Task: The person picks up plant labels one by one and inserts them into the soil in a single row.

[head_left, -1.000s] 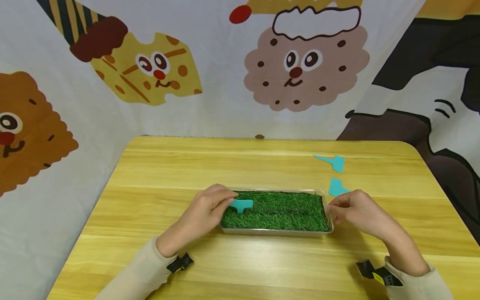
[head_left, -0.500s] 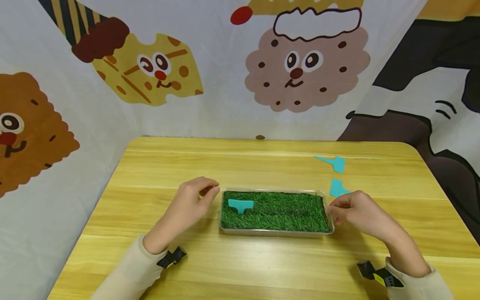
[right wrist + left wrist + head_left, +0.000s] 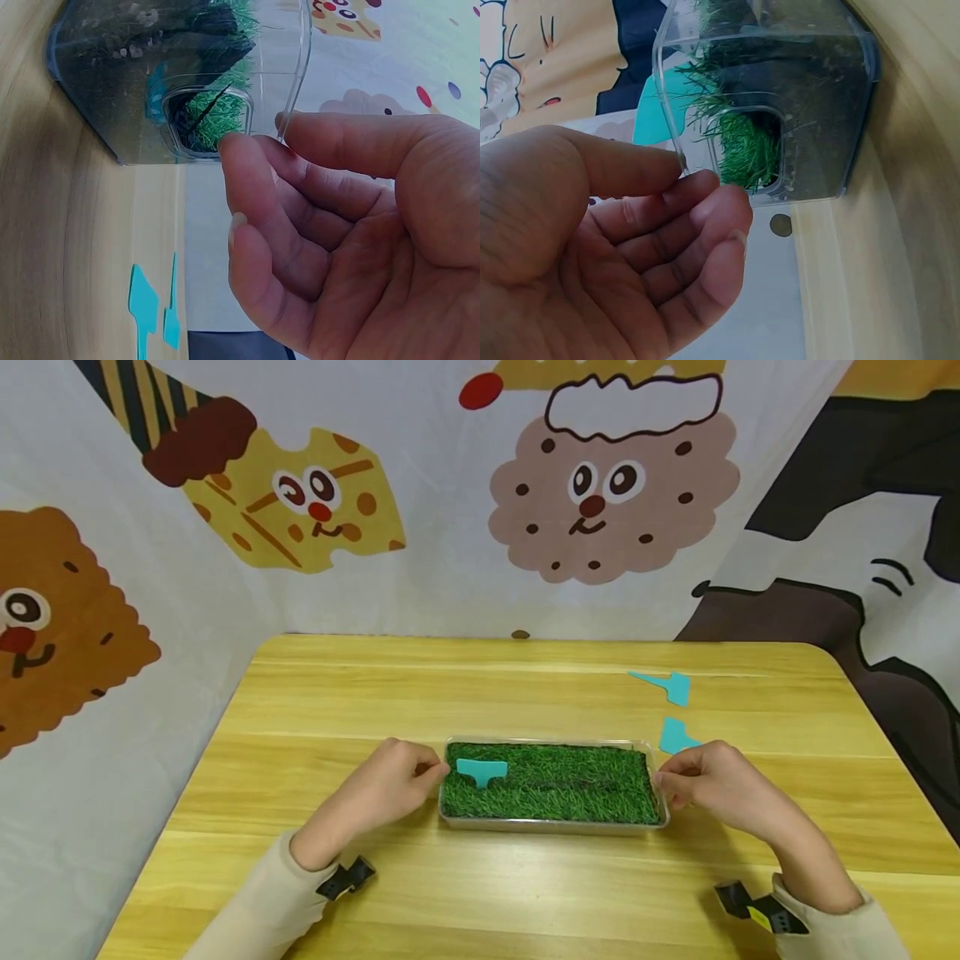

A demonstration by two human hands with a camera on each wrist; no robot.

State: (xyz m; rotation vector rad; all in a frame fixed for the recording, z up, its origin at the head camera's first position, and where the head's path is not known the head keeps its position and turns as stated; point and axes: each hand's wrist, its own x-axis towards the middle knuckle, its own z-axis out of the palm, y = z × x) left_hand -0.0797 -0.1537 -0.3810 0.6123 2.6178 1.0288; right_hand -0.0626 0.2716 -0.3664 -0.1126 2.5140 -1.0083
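A long clear plastic box [image 3: 555, 827] filled with green artificial grass [image 3: 570, 806] sits on the table. Near its left end, a turquoise T-shaped plant label [image 3: 481, 769] stands in the grass, its stem sunk out of sight. My left hand [image 3: 382, 789] pinches the box's left rim between thumb and index finger; the left wrist view shows the thumb [image 3: 641, 169] right at the rim. At the opposite end, my right hand [image 3: 720, 789] pinches the right rim, its thumb [image 3: 337, 139] against the clear edge and the other fingers curled below.
Two more turquoise labels lie on the wooden table [image 3: 360, 685] beyond the right hand: one farther back [image 3: 678, 688], the other [image 3: 675, 737] partly covered by that hand. Behind the table hangs a white cloth [image 3: 435, 585] printed with cartoon biscuits.
My left hand has let go of the label in the grass, drawn back to the left and come onto the box's left rim. The right hand has stayed at the right rim.
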